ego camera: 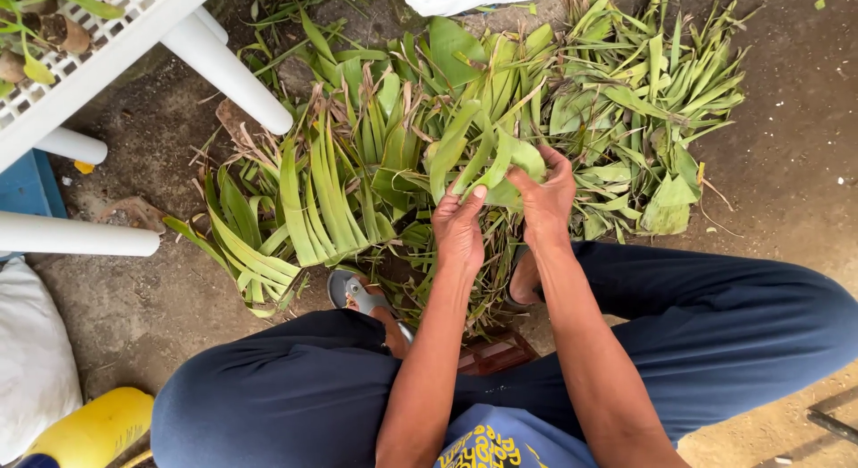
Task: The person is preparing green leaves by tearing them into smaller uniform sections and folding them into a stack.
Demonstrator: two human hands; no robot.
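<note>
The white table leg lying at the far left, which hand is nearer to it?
Left. The left hand grips the green leaves nearer the white table leg, with leaves and bare ground between. The right hand holds the same bunch on the far side.

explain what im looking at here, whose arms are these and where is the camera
There is one picture, taken by a camera worn on a person's head and looking down, so the arms belong to the wearer. The person sits low, knees apart in dark blue trousers, feet in sandals on bare dirt ground. There is no machine: just two bare hands. The left hand and the right hand together hold a few long green leaves, lifted a little above a big pile of leaves spread on the ground in front. At upper left is a white plastic table with round legs. At lower left lie a white sack and a yellow container.
</note>
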